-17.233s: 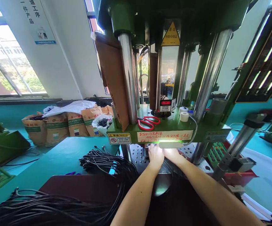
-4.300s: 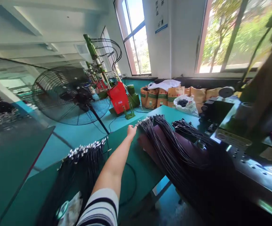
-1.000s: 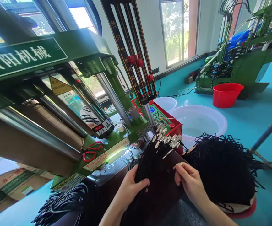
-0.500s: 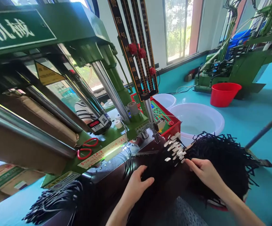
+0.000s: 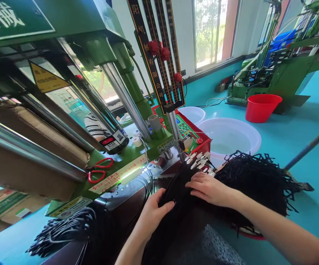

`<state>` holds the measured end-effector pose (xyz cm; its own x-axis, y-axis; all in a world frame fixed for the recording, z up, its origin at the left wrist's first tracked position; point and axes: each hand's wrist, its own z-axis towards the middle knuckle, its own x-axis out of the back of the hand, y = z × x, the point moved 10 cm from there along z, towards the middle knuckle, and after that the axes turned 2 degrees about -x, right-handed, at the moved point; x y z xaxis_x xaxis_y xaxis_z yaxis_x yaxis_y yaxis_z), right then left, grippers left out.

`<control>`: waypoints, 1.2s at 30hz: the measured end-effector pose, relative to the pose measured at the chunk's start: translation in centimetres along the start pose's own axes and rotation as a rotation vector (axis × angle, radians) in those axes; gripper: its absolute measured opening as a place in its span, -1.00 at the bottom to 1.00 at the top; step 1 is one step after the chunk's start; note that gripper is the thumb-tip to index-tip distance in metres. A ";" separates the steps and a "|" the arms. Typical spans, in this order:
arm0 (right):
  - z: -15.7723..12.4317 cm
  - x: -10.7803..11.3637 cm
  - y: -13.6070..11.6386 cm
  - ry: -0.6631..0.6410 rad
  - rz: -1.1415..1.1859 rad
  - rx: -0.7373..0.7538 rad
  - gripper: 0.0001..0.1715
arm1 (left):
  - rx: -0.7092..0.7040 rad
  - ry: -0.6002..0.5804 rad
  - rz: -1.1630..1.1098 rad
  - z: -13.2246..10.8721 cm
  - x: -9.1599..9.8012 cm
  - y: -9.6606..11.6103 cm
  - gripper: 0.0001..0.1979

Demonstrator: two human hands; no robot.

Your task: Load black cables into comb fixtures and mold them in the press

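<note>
A thick bundle of black cables [image 5: 176, 198] with silver metal connectors [image 5: 199, 162] at its far end lies across the dark bench in front of a green moulding press [image 5: 98, 73]. My left hand [image 5: 155, 211] is wrapped round the bundle from the left side. My right hand [image 5: 207, 188] rests flat on top of the bundle just behind the connectors, fingers stretched out. A heap of black cable pieces [image 5: 256, 184] sits in a basin to the right of my right hand.
Red-handled scissors [image 5: 98, 170] lie on the press ledge. A red control box [image 5: 192, 136] stands behind the connectors. White basins [image 5: 231, 134] and a red bucket [image 5: 261, 106] sit on the teal floor. More black cables [image 5: 62, 230] lie at the lower left.
My right hand has moved left from the connector ends onto the top of the bundle. The connectors have shifted slightly toward the press. My left hand keeps its hold.
</note>
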<state>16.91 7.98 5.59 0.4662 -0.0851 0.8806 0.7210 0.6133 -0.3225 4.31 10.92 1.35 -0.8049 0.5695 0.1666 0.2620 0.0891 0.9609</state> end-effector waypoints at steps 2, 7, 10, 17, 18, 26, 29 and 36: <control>0.3 -0.8 0.9 -0.122 0.010 0.054 -0.66 | 0.003 -0.017 0.018 0.3 -0.3 -0.3 -0.68; -0.6 -1.0 4.5 -0.223 0.118 0.064 -0.59 | -0.035 -0.015 0.207 1.1 -0.8 -1.0 -0.62; -1.1 -1.3 5.8 -0.261 0.158 0.017 -0.59 | 0.016 0.062 0.414 1.1 -0.6 -1.9 -0.54; -0.6 -1.2 6.5 -0.192 0.074 -0.040 -0.60 | -0.010 0.084 0.845 0.9 -1.6 -2.3 -0.45; -0.5 -1.3 6.8 -0.191 0.067 -0.044 -0.62 | -0.012 0.080 0.857 1.0 -1.6 -2.4 -0.48; -4.0 2.0 8.4 0.157 -0.173 -0.365 -0.76 | -0.073 0.070 0.855 1.7 -1.4 -2.7 -0.62; -4.3 0.2 3.8 0.087 -0.158 -0.159 -0.71 | -0.076 0.072 0.803 1.9 -1.2 -2.4 -0.67; -2.0 -4.1 -0.3 -0.109 -0.463 0.082 -0.77 | -0.093 0.073 0.778 2.0 -0.9 -2.0 -0.73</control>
<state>15.85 6.56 1.40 0.0463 -0.2839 0.9577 0.7950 0.5910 0.1368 5.63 11.87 -1.21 -0.4422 0.3843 0.8104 0.7216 -0.3843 0.5759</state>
